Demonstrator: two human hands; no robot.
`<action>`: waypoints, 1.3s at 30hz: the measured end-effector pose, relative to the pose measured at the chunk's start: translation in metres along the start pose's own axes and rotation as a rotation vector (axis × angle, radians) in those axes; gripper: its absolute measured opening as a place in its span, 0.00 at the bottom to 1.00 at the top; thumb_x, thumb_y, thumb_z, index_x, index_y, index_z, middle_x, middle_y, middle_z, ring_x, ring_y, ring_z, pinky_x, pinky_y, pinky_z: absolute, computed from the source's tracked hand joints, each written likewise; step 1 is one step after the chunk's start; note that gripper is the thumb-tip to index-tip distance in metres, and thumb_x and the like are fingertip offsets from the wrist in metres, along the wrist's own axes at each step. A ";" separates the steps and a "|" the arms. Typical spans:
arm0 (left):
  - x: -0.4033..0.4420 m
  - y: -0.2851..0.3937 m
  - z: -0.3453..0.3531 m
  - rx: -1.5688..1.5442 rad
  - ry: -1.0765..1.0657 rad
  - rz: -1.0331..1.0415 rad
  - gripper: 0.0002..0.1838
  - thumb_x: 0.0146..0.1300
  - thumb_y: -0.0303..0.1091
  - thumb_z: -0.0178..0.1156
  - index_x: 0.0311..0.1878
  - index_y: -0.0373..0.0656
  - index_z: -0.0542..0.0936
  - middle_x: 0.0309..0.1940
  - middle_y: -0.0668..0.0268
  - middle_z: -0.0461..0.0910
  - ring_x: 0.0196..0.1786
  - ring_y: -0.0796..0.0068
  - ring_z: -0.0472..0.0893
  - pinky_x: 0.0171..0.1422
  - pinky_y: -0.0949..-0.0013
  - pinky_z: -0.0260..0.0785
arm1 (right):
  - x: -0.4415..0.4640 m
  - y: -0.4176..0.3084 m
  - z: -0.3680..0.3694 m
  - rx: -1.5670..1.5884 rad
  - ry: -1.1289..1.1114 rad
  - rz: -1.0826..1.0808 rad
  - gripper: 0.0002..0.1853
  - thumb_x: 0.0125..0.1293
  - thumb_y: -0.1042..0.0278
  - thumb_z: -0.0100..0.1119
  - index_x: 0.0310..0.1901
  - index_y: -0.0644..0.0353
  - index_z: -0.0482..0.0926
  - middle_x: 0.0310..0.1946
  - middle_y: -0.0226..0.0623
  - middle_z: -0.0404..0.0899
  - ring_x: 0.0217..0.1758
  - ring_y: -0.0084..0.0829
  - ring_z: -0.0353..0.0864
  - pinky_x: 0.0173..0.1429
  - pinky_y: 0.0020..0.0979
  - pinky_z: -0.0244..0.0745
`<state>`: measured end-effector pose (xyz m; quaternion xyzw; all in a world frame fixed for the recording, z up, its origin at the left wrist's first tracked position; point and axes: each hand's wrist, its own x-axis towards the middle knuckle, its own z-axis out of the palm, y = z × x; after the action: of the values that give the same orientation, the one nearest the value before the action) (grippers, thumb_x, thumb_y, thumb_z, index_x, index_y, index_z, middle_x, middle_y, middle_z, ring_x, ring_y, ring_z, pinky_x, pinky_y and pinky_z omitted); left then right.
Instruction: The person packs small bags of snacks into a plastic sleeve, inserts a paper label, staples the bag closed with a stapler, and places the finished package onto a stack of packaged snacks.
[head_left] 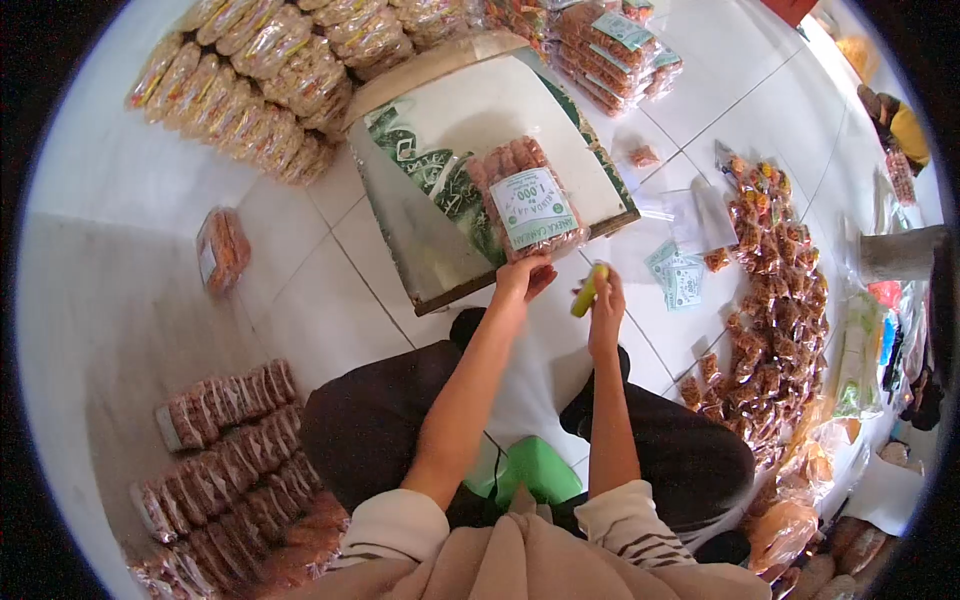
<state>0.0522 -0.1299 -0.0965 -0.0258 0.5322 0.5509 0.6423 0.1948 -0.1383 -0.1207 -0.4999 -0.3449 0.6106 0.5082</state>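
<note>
A clear packet of reddish-brown snacks (530,200) with a white and green label lies on a low board-topped stand (430,235). My left hand (524,277) is at the packet's near edge, its fingers curled against or around the plastic. To the right, my right hand (606,306) is closed around a small yellow-green object (589,291), apart from the packet. Loose printed labels (679,277) lie on the tiles to the right, beside clear plastic bags (702,219).
Stacked pale packets (260,75) fill the upper left, and labelled packets (610,55) the top. One packet (222,250) lies at left; rows of packets (230,400) sit lower left. Small snack packs (765,320) spread at right. A green stool (538,470) is below me. Someone's yellow garment (908,135) shows upper right.
</note>
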 end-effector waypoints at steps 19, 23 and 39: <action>-0.007 0.007 -0.001 0.186 0.073 0.002 0.07 0.53 0.31 0.56 0.35 0.41 0.76 0.28 0.67 0.76 0.27 0.77 0.75 0.31 0.76 0.74 | 0.013 -0.039 0.042 -0.035 -0.246 0.487 0.21 0.54 0.54 0.58 0.37 0.67 0.73 0.26 0.35 0.72 0.26 0.27 0.72 0.30 0.25 0.68; 0.002 0.002 -0.009 0.193 0.066 -0.054 0.06 0.54 0.30 0.54 0.35 0.41 0.76 0.27 0.68 0.75 0.28 0.77 0.75 0.30 0.77 0.72 | 0.014 -0.033 0.045 -0.046 -0.184 0.459 0.19 0.53 0.56 0.60 0.35 0.67 0.74 0.25 0.34 0.73 0.25 0.26 0.71 0.28 0.24 0.67; -0.023 -0.014 0.009 -0.215 0.070 0.109 0.14 0.50 0.34 0.65 0.38 0.38 0.76 0.29 0.68 0.76 0.28 0.76 0.76 0.29 0.74 0.69 | 0.006 -0.022 0.062 0.049 0.017 0.374 0.11 0.54 0.69 0.55 0.35 0.69 0.78 0.28 0.35 0.75 0.29 0.24 0.72 0.32 0.24 0.67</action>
<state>0.0721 -0.1455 -0.0837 -0.0849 0.4929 0.6375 0.5860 0.1415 -0.1218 -0.0859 -0.5480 -0.2269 0.6984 0.4006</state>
